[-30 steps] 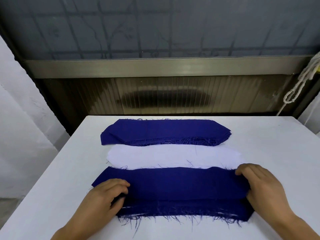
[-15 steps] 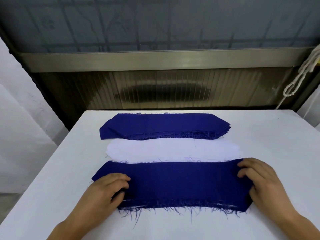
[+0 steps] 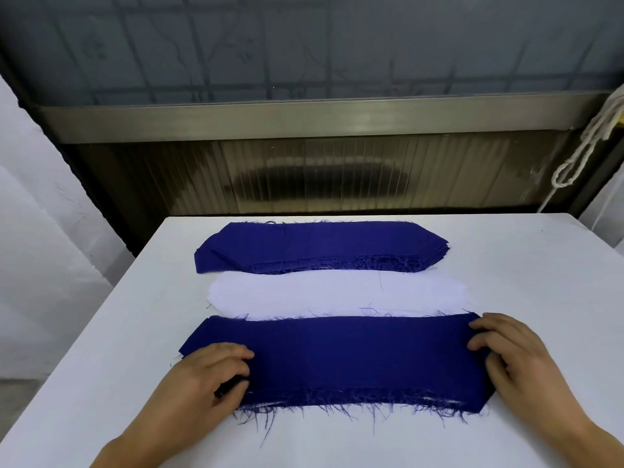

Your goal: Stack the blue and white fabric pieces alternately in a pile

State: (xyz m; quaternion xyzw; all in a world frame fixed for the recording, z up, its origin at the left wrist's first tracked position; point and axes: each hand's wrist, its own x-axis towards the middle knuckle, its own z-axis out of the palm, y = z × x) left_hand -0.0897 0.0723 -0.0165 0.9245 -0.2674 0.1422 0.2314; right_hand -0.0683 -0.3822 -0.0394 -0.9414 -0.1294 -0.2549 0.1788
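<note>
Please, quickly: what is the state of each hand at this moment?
Left hand: fingers curled, gripping the left end of the near blue fabric piece.
Right hand: fingers bent, pressing the piece's right end; a grip cannot be told.

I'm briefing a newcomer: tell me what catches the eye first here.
Three bands of cloth lie across the white table: a blue stack farthest, a white pile in the middle, and a frayed blue piece nearest. The left hand and right hand rest on that near piece's two ends.
</note>
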